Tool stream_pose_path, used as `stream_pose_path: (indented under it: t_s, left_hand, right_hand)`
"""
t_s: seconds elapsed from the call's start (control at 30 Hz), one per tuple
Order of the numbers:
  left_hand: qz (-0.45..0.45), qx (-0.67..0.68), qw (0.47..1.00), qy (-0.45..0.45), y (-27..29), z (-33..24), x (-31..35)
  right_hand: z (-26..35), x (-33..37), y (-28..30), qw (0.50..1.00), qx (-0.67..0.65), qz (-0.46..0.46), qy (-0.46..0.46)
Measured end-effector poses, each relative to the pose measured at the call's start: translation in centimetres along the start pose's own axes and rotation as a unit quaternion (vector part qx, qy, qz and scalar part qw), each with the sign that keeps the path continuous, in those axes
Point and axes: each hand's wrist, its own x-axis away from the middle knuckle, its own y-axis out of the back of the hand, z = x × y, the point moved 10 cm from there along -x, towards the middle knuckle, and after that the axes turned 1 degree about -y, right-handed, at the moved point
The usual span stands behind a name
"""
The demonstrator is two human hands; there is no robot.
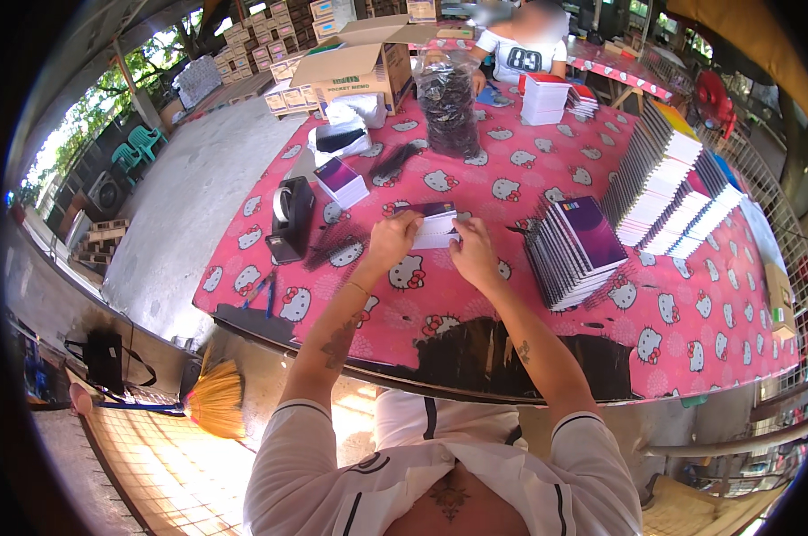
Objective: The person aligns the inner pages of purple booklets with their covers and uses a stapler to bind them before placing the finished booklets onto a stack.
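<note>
Small notebook, white pages, dark purple cover, over the patterned pink tablecloth, contact unclear; left hand and right hand pinch its sides, some fingertips hidden. Rightward, coil-bound purple stack. Beyond, crinkled clear plastic bag, dark contents indistinct.

1. Left hand and right hand grip a small pad above the desk.
2. Left of them: a black tape dispenser and a short stack of purple pads.
3. Near left edge: a blue-handled tool.
4. Right: a stack of spiral notebooks; farther right, taller stacks.
5. Far side: an open carton, a clear bag of black items, and a person in white.
</note>
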Motion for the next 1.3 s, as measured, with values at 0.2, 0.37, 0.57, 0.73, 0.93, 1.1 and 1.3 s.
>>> stream_pose_path:
  t_s: [0.2,0.37,0.57,0.73,0.93,1.1,1.3]
  left_hand:
    - [-0.001,-0.035,0.999,-0.011,0.2,-3.0,0.2]
    - [-0.059,-0.095,0.987,-0.116,5.8,-6.6,-0.3]
    - [0.069,-0.021,0.989,-0.125,3.0,-11.7,9.0]
    - [-0.096,0.23,0.964,0.088,2.1,-9.6,12.9]
    - [-0.108,-0.16,0.968,0.158,6.2,1.8,9.4]
    - [-0.049,-0.102,0.969,0.219,5.7,7.0,8.8]
    - [0.009,0.13,0.935,0.331,3.1,8.0,11.4]
  right_hand:
    - [-1.9,-1.7,0.3,0.969,-0.231,-0.022,-0.086]
    - [2.0,-0.1,4.5,0.966,-0.236,-0.1,-0.026]
    - [-1.3,10.1,1.0,0.867,-0.462,0.155,-0.104]
    - [-0.4,12.2,1.4,0.886,-0.429,0.128,-0.117]
    - [-2.2,12.0,3.6,0.896,-0.413,0.097,-0.129]
    - [-1.1,11.9,3.2,0.874,-0.449,0.109,-0.148]
    - [-0.2,11.2,3.0,0.888,-0.421,0.145,-0.118]
